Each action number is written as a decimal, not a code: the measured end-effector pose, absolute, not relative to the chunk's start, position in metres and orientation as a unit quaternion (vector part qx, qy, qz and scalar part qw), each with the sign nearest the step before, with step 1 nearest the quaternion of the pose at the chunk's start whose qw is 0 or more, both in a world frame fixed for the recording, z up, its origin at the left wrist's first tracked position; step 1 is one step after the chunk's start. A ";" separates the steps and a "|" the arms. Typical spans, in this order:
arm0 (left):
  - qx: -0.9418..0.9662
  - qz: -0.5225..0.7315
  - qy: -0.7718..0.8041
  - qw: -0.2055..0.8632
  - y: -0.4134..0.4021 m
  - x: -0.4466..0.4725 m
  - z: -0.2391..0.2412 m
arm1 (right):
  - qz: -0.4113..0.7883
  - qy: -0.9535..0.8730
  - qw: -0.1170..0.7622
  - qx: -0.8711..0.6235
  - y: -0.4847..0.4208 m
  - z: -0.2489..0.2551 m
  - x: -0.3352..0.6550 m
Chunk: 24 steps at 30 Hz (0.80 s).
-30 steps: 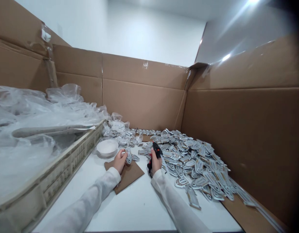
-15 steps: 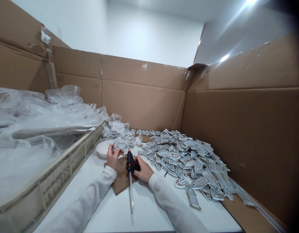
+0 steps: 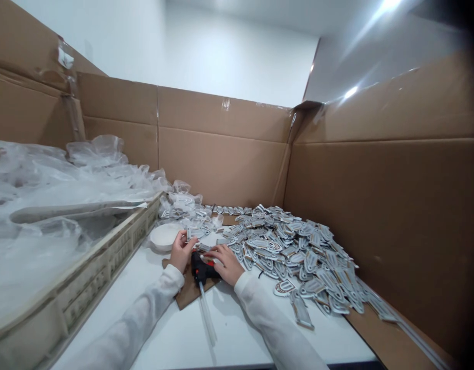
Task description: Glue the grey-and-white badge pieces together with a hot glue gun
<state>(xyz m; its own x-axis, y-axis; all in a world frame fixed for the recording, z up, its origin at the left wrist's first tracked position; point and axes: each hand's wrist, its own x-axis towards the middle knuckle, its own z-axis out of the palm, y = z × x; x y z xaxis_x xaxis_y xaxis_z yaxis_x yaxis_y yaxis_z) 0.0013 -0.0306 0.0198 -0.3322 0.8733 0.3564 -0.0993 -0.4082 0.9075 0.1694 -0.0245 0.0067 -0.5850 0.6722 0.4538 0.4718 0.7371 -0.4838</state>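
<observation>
Black glue gun (image 3: 199, 268) is sitting lower than half a second ago, over the brown board (image 3: 187, 292). The right hand (image 3: 227, 265) is spreading loosely beside it, grip unclear; the left hand (image 3: 181, 252) is pinching a gray tag (image 3: 195, 234) near the white bowl (image 3: 163, 236).

We list: crate (image 3: 61, 303), cut by left edge; cardboard piece (image 3: 184, 294), part-hidden behind glue gun (image 3: 200, 271); back-row pieces (image 3: 231, 210), too small to read.

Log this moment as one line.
left hand: holds grey piece | right hand: at black glue gun | right side: heap of grey pieces
</observation>
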 end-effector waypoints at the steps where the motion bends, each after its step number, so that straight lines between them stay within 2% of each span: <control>1: 0.478 0.691 0.418 0.345 -0.030 0.001 0.019 | 0.182 -0.853 0.358 -0.332 -0.022 0.006 0.169; 5: 0.542 0.641 0.434 0.326 -0.029 0.003 0.016 | 0.300 -0.734 0.495 -0.356 -0.015 0.005 0.167; 13: 0.550 0.601 0.464 0.348 -0.033 0.010 0.022 | 0.339 -0.690 0.524 -0.368 -0.013 0.013 0.166; 18: 0.612 0.570 0.483 0.260 -0.029 -0.001 0.021 | 0.411 -0.473 0.663 -0.410 0.014 0.023 0.194; 21: 0.641 0.559 0.493 0.186 -0.024 -0.006 0.015 | 0.372 -0.318 0.751 -0.443 0.026 0.027 0.226; 24: 0.665 0.540 0.500 0.127 -0.020 -0.007 0.010 | 0.348 -0.236 0.772 -0.477 0.028 0.026 0.248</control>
<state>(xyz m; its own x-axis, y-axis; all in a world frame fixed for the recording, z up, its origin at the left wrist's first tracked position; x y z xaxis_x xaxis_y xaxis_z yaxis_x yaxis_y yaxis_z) -0.0069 -0.0200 0.0096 -0.0832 0.8022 0.5912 0.5287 -0.4673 0.7086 0.2483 0.0279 0.0258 0.6461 0.7626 0.0312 -0.3130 0.3020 -0.9005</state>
